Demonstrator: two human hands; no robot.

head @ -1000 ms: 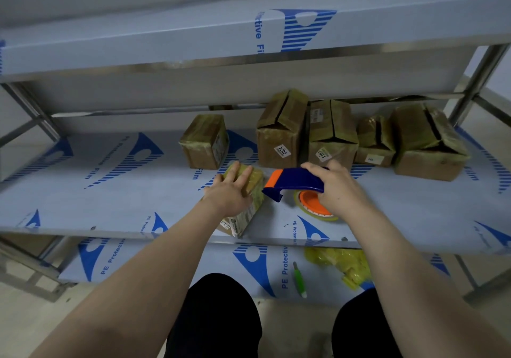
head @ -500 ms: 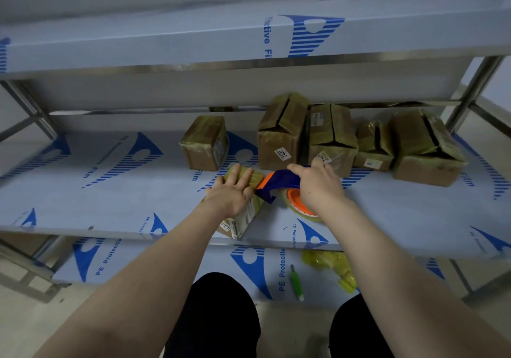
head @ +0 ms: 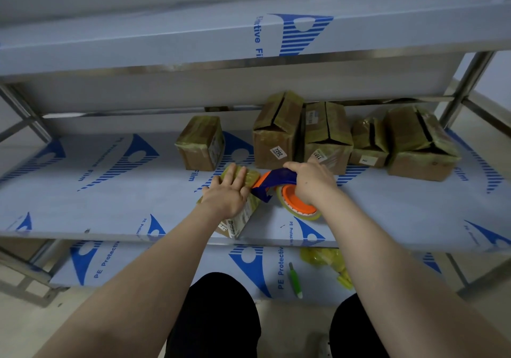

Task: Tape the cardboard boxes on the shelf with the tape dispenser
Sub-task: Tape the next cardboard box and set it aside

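The small cardboard box (head: 240, 220), laid front-to-back near the front edge of the shelf (head: 110, 197), is pressed down by the flat, straight-fingered left hand (head: 225, 196), while the tape dispenser (head: 272, 182), gripped by the right hand (head: 311, 183), is held just right of its far end.

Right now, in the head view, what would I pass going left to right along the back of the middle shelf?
Taped box → 7202 box → middle box → small box → large box.
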